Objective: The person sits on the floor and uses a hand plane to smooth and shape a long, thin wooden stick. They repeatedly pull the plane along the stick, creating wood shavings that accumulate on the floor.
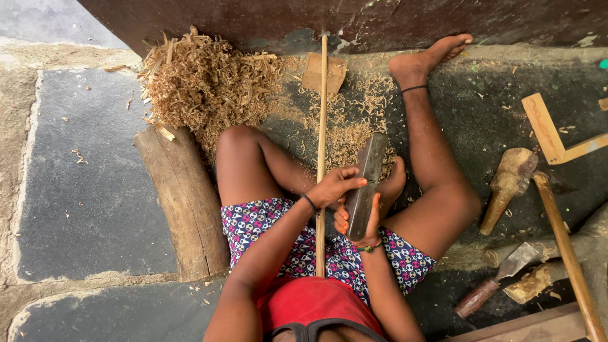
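I sit on the floor with both legs stretched forward. A long thin wooden stick [322,107] runs from my lap to the dark wall. My left hand [334,187] is closed around the stick between my knees, its fingertips touching a broad dark metal blade [368,166]. My right hand [358,225] grips the lower end of that blade, which stands upright just to the right of the stick. Fine shavings lie under the blade.
A big pile of wood shavings [209,82] lies at the wall, with a short log [183,202] beside my left thigh. On the right are a wooden mallet [508,183], a chisel [500,278], a long wooden handle [567,253] and a wooden square [550,133]. A small flat wood piece [334,71] lies by the stick.
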